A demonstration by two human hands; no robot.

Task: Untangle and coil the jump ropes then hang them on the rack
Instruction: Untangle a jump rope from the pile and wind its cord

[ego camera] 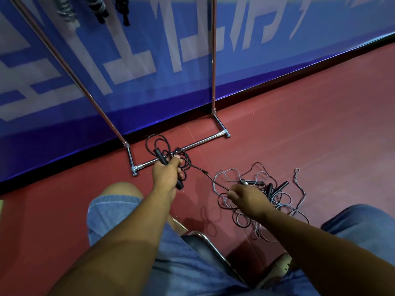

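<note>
Watching from the side, the person sat with the left hand (165, 173) clenched round a black handle (159, 157) and a few loose loops of the black rope (205, 173), held out low over the foot bar of the rack (188, 148). The right hand (245, 198) pinched the same rope further along, so one strand ran taut between the two hands. Its far end ran down into the tangled pile (275, 190) on the red floor (299, 124), just right of the rack. Honestly, the risk I saw was that taut strand. If the rope was snagged under the gray ones, a hard pull would probably cinch a knot tighter or drag the whole heap along instead of freeing one rope. The loops in the left hand looked messy too, and could easily slip off or catch on the rack's foot. As for what I couldn't make out: the right hand covered the near side of the pile, so where the black rope actually went into it was anyone's guess. I couldn't tell whether the left hand held one handle or two, since a black end poked out under the fist. How many ropes were in the heap was impossible to count. The rack's top rail was out of sight, with only the bottoms of a few hung ropes (100, 9) showing.
</note>
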